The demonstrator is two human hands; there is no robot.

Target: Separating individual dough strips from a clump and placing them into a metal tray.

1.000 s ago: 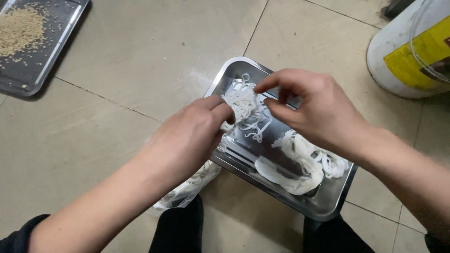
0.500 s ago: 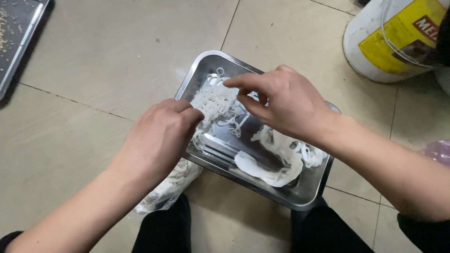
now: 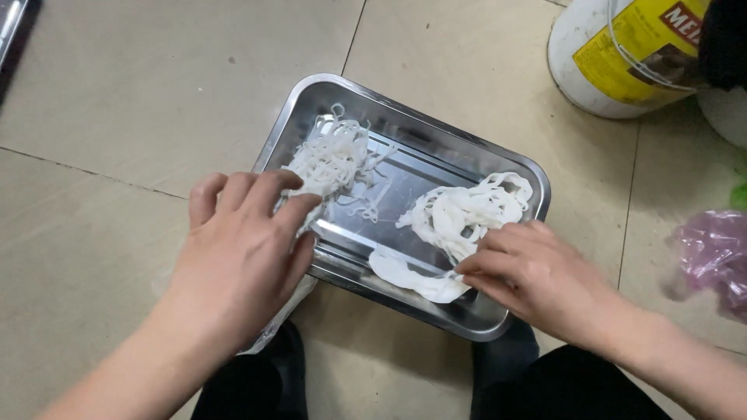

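Hands at 2 noodle heaps in a steel tray [image 3: 537,194] on the floor.
Left hand [image 3: 241,257], fingers loosely curled, touches the far-left noodle clump [image 3: 331,159]; right hand [image 3: 537,280] pinches the near-right noodle heap [image 3: 459,218], its long axis running near-left to far-right.

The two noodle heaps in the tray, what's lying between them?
Head view: between the left noodle heap and right noodle heap, mostly bare tray floor with a few loose strands.

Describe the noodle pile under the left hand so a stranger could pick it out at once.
Start at the steel tray on the tiled floor. Two white heaps lie in it; take the one in the far left corner, the thin noodle pile touched by the left hand. Its strands are fine and stringy, while the heap by the right hand has wider ribbons.
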